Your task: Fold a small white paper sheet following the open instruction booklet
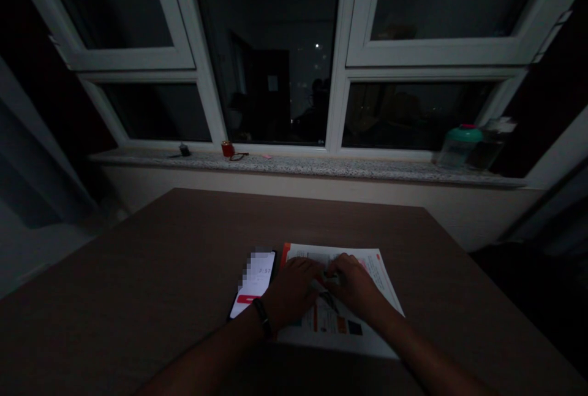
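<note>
A printed sheet or booklet (335, 338) with an orange strip at its left edge lies on the brown table (211, 224). My left hand (296, 289), with a dark band at the wrist, rests over its left part, fingers reaching toward the middle. My right hand (353, 282) is bent over the upper middle of the page, thumb and fingers curled close together. Something small and dark seems to be between the two hands, too dim to make out. Left of my left hand lies a phone (257, 273) with a lit screen, partly blurred out.
Behind the table runs a speckled stone sill (298, 164) below dark windows. On it stand a small red jar (227, 149), a small dark bottle (184, 149), glasses (238, 156) and a teal-lidded container (459, 146). Curtains hang at both sides.
</note>
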`<state>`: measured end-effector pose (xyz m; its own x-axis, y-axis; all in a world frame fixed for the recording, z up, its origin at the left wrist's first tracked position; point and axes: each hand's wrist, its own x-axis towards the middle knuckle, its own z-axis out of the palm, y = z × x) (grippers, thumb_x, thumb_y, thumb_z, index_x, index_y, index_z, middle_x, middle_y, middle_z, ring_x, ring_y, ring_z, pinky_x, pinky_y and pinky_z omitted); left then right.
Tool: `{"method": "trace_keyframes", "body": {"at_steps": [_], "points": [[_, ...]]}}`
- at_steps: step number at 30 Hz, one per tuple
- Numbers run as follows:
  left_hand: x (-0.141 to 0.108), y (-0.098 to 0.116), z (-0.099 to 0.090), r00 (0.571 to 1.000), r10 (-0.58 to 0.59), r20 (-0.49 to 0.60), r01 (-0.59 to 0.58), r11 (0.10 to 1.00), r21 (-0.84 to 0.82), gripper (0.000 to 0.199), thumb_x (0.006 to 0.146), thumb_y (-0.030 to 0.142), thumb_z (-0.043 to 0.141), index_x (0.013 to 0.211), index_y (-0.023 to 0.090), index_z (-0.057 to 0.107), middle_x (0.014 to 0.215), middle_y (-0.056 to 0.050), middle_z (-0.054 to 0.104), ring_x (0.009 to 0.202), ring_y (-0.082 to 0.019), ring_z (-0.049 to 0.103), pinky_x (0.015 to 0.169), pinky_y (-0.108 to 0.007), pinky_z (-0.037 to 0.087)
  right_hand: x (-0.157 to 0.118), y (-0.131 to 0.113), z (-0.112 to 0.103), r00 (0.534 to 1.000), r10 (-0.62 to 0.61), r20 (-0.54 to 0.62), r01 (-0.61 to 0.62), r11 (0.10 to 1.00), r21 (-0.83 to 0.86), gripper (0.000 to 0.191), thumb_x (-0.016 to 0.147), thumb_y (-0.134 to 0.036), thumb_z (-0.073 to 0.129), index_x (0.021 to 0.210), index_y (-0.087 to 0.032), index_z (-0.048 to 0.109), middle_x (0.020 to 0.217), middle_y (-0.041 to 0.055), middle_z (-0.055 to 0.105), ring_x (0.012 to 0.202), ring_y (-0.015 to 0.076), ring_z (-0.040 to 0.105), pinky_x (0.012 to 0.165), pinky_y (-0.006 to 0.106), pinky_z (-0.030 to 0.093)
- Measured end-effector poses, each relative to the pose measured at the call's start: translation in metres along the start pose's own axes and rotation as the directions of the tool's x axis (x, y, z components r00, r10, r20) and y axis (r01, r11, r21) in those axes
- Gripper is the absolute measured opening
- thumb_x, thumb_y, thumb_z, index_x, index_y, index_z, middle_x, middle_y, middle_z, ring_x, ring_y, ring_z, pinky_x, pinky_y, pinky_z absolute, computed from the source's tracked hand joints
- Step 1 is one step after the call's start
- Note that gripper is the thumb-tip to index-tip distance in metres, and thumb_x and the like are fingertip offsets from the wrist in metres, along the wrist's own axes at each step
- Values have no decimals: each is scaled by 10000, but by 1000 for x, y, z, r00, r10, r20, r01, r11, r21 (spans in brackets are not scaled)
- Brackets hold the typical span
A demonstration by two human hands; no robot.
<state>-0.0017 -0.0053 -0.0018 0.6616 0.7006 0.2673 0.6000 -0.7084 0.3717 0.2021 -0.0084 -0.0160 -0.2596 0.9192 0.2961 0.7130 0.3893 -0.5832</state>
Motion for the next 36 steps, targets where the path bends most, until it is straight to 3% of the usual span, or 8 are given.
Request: {"method": "trace_keyframes", "body": {"at_steps": [8, 11, 14, 19, 27, 33, 36], "points": [[-1, -1, 3, 998, -58, 10, 58, 998, -24, 518, 797, 189, 678, 1273, 227, 476, 1243, -85, 529, 1157, -284, 480, 1024, -448, 395, 1, -1, 1, 998, 57, 14, -58, 998, 38, 98, 807, -222, 668, 897, -211, 631, 961, 31, 653, 964, 219, 593, 856, 333, 424], [-1, -4, 5, 997, -72, -21, 70, 994, -89, 609, 785, 164, 684, 1326, 261, 421, 1266, -77, 486, 1165, -269, 477, 1008, -425, 424, 1, 0, 1, 995, 100, 27, -101, 993, 52, 281, 815, -337, 681, 1057, -200, 635, 1043, 67, 664, 988, 237, 606, 850, 339, 447], [0, -6, 5, 996, -81, -48, 74, 987, -143, 617, 818, 160, 662, 1362, 272, 393, 1250, -68, 461, 1114, -243, 508, 966, -392, 459, 1, -2, -1, 989, 129, 73, -135, 987, 84, 438, 769, -344, 734, 1166, -202, 616, 1116, 84, 669, 1030, 250, 616, 861, 334, 458], [1, -3, 5, 992, -99, -82, 86, 985, -149, 593, 801, 105, 661, 1326, 274, 442, 1226, -49, 450, 1074, -222, 521, 935, -358, 460, 3, -9, -6, 995, 58, 86, -58, 998, 2, 193, 807, -259, 701, 995, -225, 675, 1018, 53, 695, 979, 242, 628, 863, 337, 435], [4, 2, 3, 991, -29, -133, 17, 996, -88, 357, 800, 54, 636, 1103, 211, 532, 1086, -34, 533, 1023, -217, 512, 876, -331, 441, 1, -12, -7, 997, -73, -23, 68, 984, -167, 95, 822, -163, 682, 868, -206, 611, 899, 36, 615, 883, 224, 559, 750, 316, 412], [2, 5, -3, 989, 63, -136, -69, 997, -44, 167, 875, 90, 596, 994, 197, 549, 1032, -38, 562, 971, -211, 519, 850, -314, 424, -2, -13, -13, 981, -181, -64, 163, 961, -225, 203, 773, -63, 658, 889, -209, 576, 955, 43, 584, 927, 236, 514, 777, 331, 398], [3, 5, -4, 991, 79, -105, -79, 997, 4, 164, 880, 59, 554, 975, 192, 556, 1040, -44, 565, 956, -205, 526, 839, -309, 422, -3, -10, -11, 974, -226, -22, 208, 927, -312, 226, 775, -28, 610, 911, -206, 578, 946, 46, 582, 910, 232, 513, 765, 332, 387]]}}
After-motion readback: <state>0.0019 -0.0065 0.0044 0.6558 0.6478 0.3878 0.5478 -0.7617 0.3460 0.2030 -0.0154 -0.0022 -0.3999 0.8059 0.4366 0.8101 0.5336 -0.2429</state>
